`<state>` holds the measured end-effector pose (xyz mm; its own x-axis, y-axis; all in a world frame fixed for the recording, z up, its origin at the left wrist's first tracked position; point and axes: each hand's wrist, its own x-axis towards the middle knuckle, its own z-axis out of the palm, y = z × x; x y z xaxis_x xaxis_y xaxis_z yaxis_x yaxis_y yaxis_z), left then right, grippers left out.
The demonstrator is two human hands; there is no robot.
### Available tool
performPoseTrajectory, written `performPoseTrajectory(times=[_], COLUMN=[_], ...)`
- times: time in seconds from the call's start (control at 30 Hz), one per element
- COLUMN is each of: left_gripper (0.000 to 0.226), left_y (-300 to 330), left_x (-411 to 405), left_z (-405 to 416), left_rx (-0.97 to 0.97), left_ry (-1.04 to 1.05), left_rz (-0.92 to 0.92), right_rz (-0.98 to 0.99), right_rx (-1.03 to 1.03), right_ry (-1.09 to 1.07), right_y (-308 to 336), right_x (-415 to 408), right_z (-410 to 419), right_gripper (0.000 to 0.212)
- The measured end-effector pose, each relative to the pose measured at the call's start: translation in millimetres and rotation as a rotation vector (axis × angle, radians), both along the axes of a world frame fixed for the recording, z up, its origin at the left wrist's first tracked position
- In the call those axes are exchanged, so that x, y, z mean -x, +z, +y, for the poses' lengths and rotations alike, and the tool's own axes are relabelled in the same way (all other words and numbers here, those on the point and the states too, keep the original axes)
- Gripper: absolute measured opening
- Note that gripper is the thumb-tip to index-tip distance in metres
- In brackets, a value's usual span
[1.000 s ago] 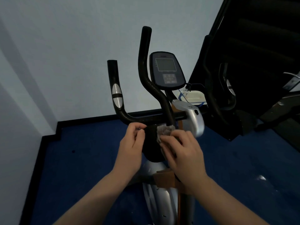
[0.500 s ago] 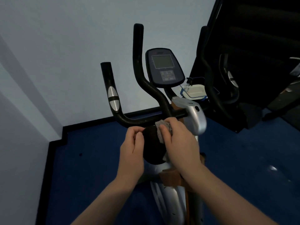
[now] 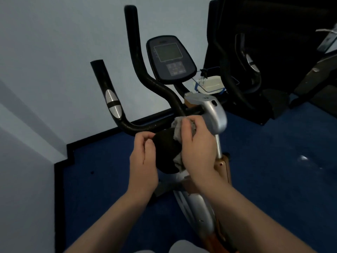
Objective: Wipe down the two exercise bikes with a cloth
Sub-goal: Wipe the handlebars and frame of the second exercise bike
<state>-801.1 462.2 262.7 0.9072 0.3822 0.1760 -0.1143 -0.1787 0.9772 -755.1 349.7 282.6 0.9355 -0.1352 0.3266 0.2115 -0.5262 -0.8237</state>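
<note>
Right hand point(image 3: 197, 145) clutches crumpled grey cloth point(image 3: 177, 129) against rounded black knob point(image 3: 166, 150); left hand point(image 3: 143, 157) pinches knob.

- The handlebars point(image 3: 145, 125), centre of the frame, look matt black and faintly pebbled, with smooth silver metallic inserts.
- The console point(image 3: 170, 59) is smooth dark plastic.
- The cloth point(image 3: 177, 127) is soft, crumpled grey fabric.
- The floor point(image 3: 273, 161), lower right, is matt blue carpet.

Handlebars point(image 3: 145, 73) ahead (open floor point(image 3: 109, 170) left)

Exercise bike point(image 3: 197, 207) on blue carpet floor point(image 3: 109, 179)
</note>
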Motion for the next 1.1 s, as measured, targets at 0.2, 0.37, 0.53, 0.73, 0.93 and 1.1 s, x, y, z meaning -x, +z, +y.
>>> performPoseTrajectory(times=[0.2,0.37,0.53,0.73,0.93,1.1], left_gripper=[0.021,0.021,0.021,0.026,0.031,0.032], left_y=[-1,-3,1,-1,-2,5], left_x=[-1,-1,2,10,18,15], left_z=[0,-3,4,21,25,28], left_rx=[0.012,0.052,0.121,0.28,0.331,0.319], left_ry=[-0.011,0.014,-0.057,-0.089,-0.113,-0.152], left_rz=[-0.003,-0.023,-0.009,0.055,0.075,0.063], right_rz=[0.022,-0.041,-0.132,-0.408,-0.105,-0.085], right_rx=[0.021,0.214,0.103,0.496,0.09,-0.004], right_ry=[0.018,0.118,0.212,0.248,0.362,0.349], right_y=[-6,10,-8,14,-6,11], right_x=[17,-7,22,12,51,36], right_z=[-6,0,-26,10,0,32], right_gripper=[0.02,0.021,0.029,0.024,0.027,0.023])
